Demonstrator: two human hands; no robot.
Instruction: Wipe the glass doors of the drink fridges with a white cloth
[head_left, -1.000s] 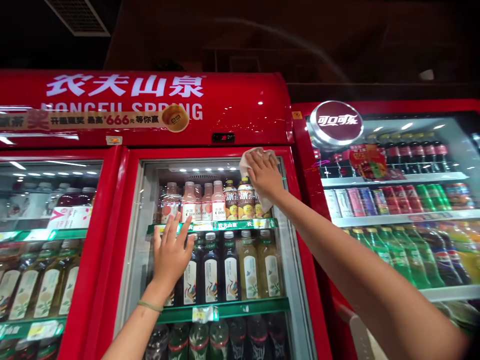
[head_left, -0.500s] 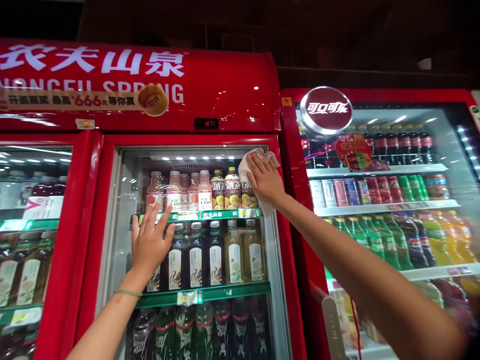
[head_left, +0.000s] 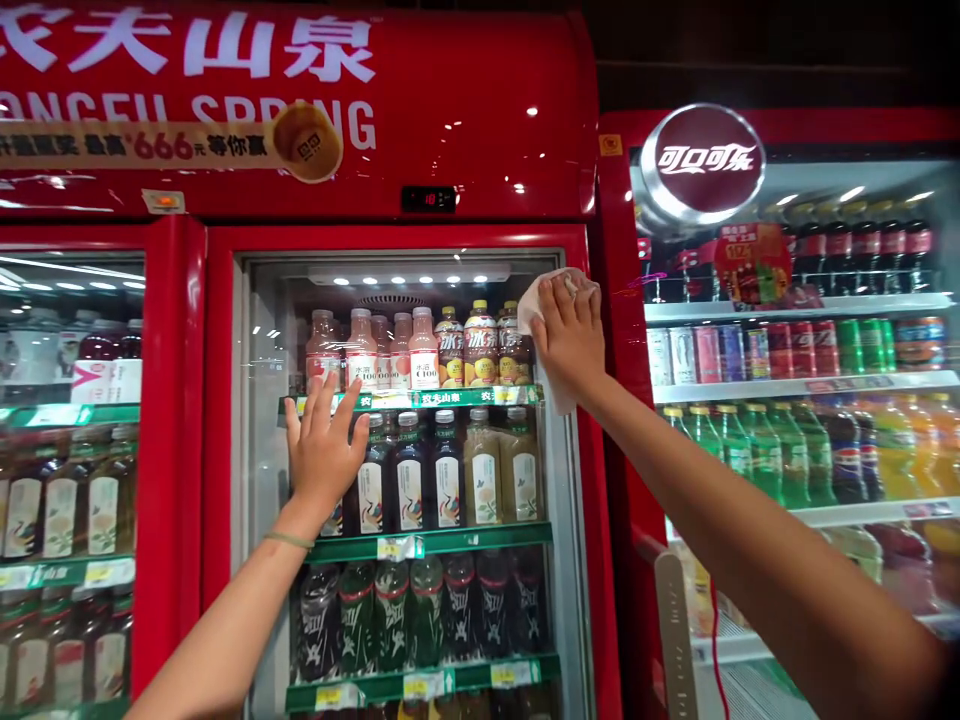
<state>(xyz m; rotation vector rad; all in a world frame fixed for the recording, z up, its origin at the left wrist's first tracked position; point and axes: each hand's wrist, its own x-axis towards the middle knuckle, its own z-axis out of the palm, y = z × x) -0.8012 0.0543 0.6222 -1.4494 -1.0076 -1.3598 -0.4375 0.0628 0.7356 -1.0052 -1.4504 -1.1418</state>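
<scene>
We are holding left arm [head_left: 231,620] and right arm [head_left: 720,515] raised; left hand [head_left: 326,445] spreading fingers [head_left: 324,400], palm forward; right hand [head_left: 568,335] lying higher, fingers [head_left: 564,303] pointing upward.

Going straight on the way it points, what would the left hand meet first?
Most likely the glass door; the left hand is spread before it, contact unclear. The bottles stand behind that glass.

The hands [head_left: 571,345] partly hide the cloth [head_left: 561,388] and a bottle [head_left: 334,521], while the left edge crops white lettering [head_left: 228,45].
</scene>
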